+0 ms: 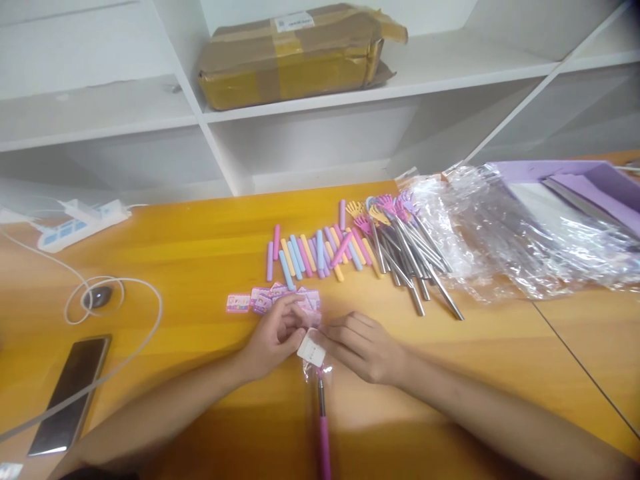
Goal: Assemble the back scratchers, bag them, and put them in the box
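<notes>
Near the table's middle, my left hand [277, 337] has its thumb and fingers closed on the left edge of a small white card [311, 349]. My right hand [367, 347] pinches the same card from the right. Just below the card is a clear plastic bag around a stick with a metal shaft and pink handle [325, 440]. Small pink printed cards [239, 303] lie behind my left hand. Farther back are several pastel tubes [320, 250] in pink, blue, yellow and purple. To their right sits a pile of metal rods [413, 250] with colourful hand-shaped heads [385, 204].
Clear plastic bags [480, 233] and a purple box [575, 172] occupy the right. At left are a black phone [70, 393], a white cable [159, 313], a mouse [100, 296] and a power strip [83, 225]. A taped cardboard box [295, 60] rests on the shelf behind.
</notes>
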Tool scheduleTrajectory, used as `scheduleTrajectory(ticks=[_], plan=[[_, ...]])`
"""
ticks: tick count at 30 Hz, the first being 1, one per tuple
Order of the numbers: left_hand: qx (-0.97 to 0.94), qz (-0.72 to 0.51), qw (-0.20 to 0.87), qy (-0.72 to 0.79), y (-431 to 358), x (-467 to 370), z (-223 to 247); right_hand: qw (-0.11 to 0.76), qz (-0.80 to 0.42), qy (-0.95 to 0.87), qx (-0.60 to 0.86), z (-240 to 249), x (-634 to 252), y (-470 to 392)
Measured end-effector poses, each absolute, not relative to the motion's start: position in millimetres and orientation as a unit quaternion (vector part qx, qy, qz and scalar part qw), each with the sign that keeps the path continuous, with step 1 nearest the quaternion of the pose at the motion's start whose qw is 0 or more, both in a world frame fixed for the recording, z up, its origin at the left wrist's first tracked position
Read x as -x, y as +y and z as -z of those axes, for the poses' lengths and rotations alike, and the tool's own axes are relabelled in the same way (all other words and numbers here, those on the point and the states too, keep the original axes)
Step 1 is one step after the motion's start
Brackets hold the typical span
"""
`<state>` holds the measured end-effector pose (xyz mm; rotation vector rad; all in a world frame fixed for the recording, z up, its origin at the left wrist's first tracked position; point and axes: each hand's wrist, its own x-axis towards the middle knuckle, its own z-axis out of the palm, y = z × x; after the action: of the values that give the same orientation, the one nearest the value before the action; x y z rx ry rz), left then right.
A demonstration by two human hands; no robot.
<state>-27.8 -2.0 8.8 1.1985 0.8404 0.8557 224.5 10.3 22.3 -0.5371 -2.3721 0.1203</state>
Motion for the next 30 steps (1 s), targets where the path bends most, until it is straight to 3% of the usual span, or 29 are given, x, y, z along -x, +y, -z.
scheduleTrajectory(ticks=[8,14,30], plan=[[-0.532,-0.368,0.653,0.395,-3,25,-13,0.364,-0.127,-0.885,0.261,-17,-220,12],[-0.568,-0.373,0.632,0.373,-8,24,-13,0.385,-0.126,-0.894,0.189,-12,-216,17],[-0.623,-0.322,0.621,0.350,-7,22,-15,0.461,-0.340,-0.773,0.272,-2,-201,21]])
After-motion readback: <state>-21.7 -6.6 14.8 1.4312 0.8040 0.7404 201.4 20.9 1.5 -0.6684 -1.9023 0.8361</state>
